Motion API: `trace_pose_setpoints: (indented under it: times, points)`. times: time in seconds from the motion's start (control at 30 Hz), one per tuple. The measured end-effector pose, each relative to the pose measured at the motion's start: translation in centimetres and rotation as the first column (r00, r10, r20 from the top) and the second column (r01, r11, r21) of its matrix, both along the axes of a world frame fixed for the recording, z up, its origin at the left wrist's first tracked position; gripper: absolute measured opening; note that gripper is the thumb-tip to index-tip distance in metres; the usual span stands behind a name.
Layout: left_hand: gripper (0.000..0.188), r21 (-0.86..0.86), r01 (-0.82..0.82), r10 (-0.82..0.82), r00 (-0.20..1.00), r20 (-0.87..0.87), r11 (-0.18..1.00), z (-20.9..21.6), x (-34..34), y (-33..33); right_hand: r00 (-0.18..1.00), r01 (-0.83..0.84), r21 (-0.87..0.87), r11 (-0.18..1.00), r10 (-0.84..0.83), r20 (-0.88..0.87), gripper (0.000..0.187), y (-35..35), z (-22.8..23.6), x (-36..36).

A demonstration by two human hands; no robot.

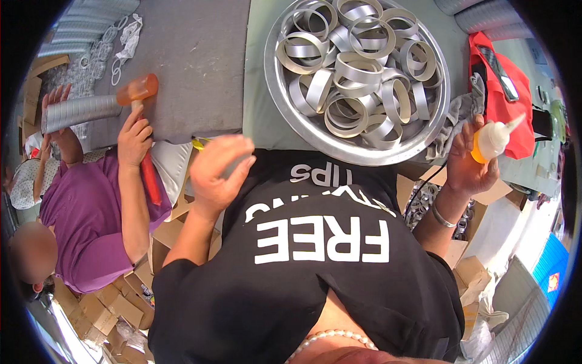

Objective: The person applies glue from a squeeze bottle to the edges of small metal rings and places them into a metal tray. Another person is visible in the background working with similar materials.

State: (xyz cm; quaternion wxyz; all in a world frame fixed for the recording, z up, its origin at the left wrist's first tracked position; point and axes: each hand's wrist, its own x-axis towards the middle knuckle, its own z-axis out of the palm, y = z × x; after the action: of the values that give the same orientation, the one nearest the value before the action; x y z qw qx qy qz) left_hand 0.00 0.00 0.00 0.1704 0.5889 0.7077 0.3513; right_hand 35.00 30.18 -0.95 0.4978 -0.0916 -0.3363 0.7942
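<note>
My right hand (476, 173) is wrapped round a small squeeze bottle (492, 141) with a white top, a pointed nozzle and amber contents. The bottle is tilted, its nozzle toward the upper right, beside the metal basin (271, 67). Many silver-grey metal rings (357, 70) lie heaped in that basin, in front of me. Left of the basin, my left hand (221, 170) is raised near the table edge, slightly blurred. Its thumb stands apart from the fingers, and nothing shows between them. A small yellow-green thing (198, 144) lies just behind it.
At my left a co-worker in purple holds a mallet (138, 90) with an orange head against a stack of grey rings (82, 114). A red bag (509, 109) with a phone (498, 73) on it and a grey rag (454, 121) lie right. Cardboard boxes (100, 312) stand below.
</note>
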Motion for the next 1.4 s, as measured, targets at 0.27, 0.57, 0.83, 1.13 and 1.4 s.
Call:
trace_pose_setpoints:
  times: [0.27, 0.57, 0.83, 1.13, 1.4]
  points:
    - [0.037, 0.142, 0.005, 0.025, 0.977, -0.214, 0.990, 2.5, 3.0, 12.6, 0.997, 0.068, -0.007, 0.998, -0.068, 0.044, 0.076, 0.2, 0.9, -2.2]
    - [0.065, 0.109, 0.169, -0.150, 0.975, -0.163, 0.980, 3.5, 2.9, 14.5, 0.999, 0.010, -0.144, 0.990, -0.015, -0.034, 0.071, -0.5, -1.2, -0.5]
    - [0.057, -0.085, 0.308, -0.318, 0.936, -0.149, 0.948, 5.0, 1.9, 15.3, 0.993, 0.115, -0.100, 0.988, -0.113, 0.017, 0.069, -1.5, 0.7, -2.7]
    - [0.058, -0.134, 0.328, -0.342, 0.935, -0.098, 0.935, 5.2, 1.0, 15.8, 0.999, 0.032, -0.039, 0.999, -0.031, 0.016, 0.073, -1.9, 0.7, -2.1]
    - [0.058, -0.035, 0.211, -0.214, 0.966, -0.143, 0.977, 4.0, 2.2, 15.5, 1.000, 0.024, -0.045, 0.999, -0.023, 0.005, 0.072, -2.0, 0.0, -1.7]
